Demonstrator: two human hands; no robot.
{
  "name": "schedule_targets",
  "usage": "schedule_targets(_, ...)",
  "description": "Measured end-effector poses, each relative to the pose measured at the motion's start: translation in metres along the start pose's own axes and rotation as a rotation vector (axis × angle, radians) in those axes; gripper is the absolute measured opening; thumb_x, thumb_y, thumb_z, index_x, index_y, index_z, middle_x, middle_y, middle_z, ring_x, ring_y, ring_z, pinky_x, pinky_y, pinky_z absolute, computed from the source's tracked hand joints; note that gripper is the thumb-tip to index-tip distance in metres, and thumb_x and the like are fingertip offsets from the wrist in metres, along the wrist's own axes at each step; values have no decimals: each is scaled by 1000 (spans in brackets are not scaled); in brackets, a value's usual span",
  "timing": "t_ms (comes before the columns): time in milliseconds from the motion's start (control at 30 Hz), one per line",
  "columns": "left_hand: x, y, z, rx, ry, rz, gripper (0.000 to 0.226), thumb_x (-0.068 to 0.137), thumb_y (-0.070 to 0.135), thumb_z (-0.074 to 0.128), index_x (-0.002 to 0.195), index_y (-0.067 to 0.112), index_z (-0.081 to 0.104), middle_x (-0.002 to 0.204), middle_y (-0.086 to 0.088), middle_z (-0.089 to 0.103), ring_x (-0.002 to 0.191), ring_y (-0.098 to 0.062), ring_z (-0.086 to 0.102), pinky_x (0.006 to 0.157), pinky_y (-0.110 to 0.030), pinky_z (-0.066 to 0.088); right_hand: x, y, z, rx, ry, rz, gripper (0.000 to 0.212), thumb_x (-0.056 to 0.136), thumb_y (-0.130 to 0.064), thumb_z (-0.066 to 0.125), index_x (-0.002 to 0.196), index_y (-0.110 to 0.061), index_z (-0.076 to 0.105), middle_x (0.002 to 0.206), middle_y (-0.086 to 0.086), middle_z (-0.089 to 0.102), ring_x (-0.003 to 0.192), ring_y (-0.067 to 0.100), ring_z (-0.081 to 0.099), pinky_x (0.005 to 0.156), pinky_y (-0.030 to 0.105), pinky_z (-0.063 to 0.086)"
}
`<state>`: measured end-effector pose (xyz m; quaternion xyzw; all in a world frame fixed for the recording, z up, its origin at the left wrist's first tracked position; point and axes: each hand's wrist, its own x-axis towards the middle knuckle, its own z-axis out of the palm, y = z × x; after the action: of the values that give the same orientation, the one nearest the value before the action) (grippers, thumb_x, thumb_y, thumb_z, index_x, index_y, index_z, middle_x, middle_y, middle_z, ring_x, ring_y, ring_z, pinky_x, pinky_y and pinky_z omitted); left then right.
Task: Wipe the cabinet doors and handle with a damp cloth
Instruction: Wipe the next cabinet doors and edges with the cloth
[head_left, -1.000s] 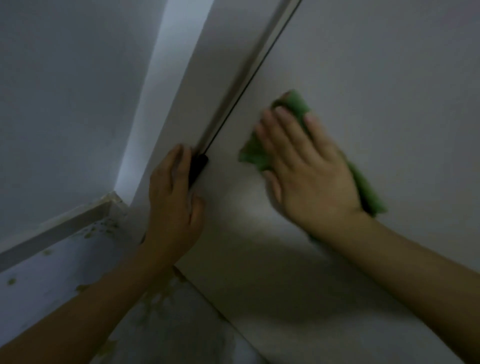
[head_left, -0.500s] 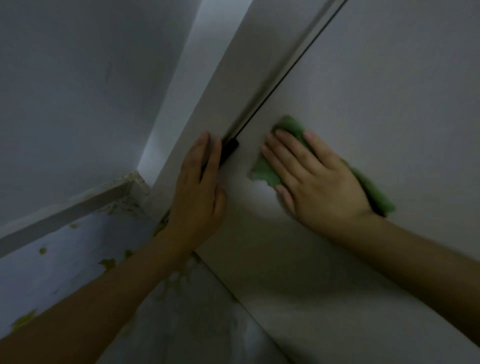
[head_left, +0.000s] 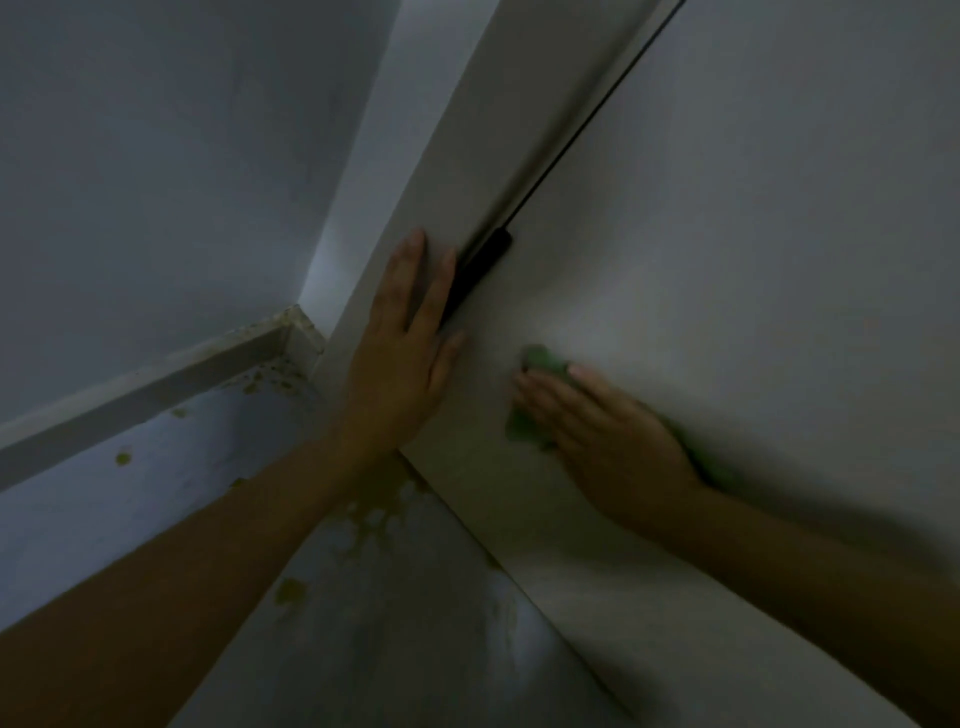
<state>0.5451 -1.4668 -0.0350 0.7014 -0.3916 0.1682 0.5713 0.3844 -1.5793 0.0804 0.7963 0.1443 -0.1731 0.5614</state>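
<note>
Our right hand (head_left: 608, 441) presses the green cloth (head_left: 540, 364) flat-fingered against the white cabinet door (head_left: 753, 260); our left hand (head_left: 405, 338), fingers straight, rests beside the black handle (head_left: 480, 267).

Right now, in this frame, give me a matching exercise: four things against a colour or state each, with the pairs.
Things:
1. cloth
2. handle
3. left hand
4. cabinet door

Descriptions:
A. white
B. flat beside the handle, fingers straight
C. green, pressed under the right hand
D. black, at the door's edge

Pairs: 1-C, 2-D, 3-B, 4-A
</note>
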Motion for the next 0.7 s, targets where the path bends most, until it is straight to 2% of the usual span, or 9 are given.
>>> schedule_targets(33,0,-5,-1,23,-8,30,57,100,25,43,147,0,21,154,-21,10,146,-26,6,120,-32,8,7,3,-1,-11,54,60,56,97,-30,7,139,-9,-22,144,15,-24,142,27,-14,100,51,-34)
schedule_targets(67,0,-9,-2,38,-14,58,58,100,24,45,146,-2,22,154,-23,12,145,-25,6,120,-32,8,16,4,-5,5,42,81,56,97,-30,5,139,-7,-24,146,15,-23,144,27,-9,101,51,-33)
schedule_targets(133,1,-18,0,56,-8,95,59,98,18,50,145,-3,22,152,-28,14,145,-26,5,119,-34,8,41,-4,-11,36,-43,64,56,101,-27,5,139,-2,-27,151,13,-25,143,29,-14,100,52,-33)
schedule_targets(200,2,-28,3,81,2,121,66,97,13,54,148,3,15,151,-28,15,145,-28,6,120,-37,10,64,-20,-11,33,-87,4,57,103,-28,8,141,0,-24,154,12,-22,143,29,-17,97,50,-30)
schedule_targets(300,3,-43,5,136,2,199,78,97,15,55,151,23,-1,155,-17,9,145,-28,6,119,-43,17,65,-50,3,-24,-166,-159,64,103,-35,12,137,2,-27,155,14,-22,142,31,-20,89,54,-29)
schedule_targets(367,4,-49,5,144,4,255,78,99,18,53,151,28,-4,160,-1,-6,145,-27,4,119,-44,17,47,-62,10,-79,-230,-263,68,102,-38,16,130,3,-30,154,15,-25,141,32,-22,90,55,-29)
schedule_targets(433,4,-52,5,157,9,282,78,99,19,52,151,27,-6,157,7,-17,146,-26,2,118,-45,17,28,-62,12,-59,-271,-319,68,103,-35,19,128,3,-31,153,14,-26,141,32,-23,89,53,-31)
schedule_targets(600,1,-53,7,196,-15,270,77,100,22,49,150,24,-10,156,7,-22,146,-25,-3,119,-44,14,27,-55,19,28,-243,-272,61,102,-26,14,136,2,-29,139,15,-37,140,31,-25,88,51,-34)
schedule_targets(700,0,-53,10,179,-5,237,80,100,20,50,149,25,-13,155,8,-24,146,-24,-6,119,-44,12,65,-66,17,-63,-239,-255,57,102,-28,9,138,0,-26,148,11,-30,141,30,-23,89,53,-32)
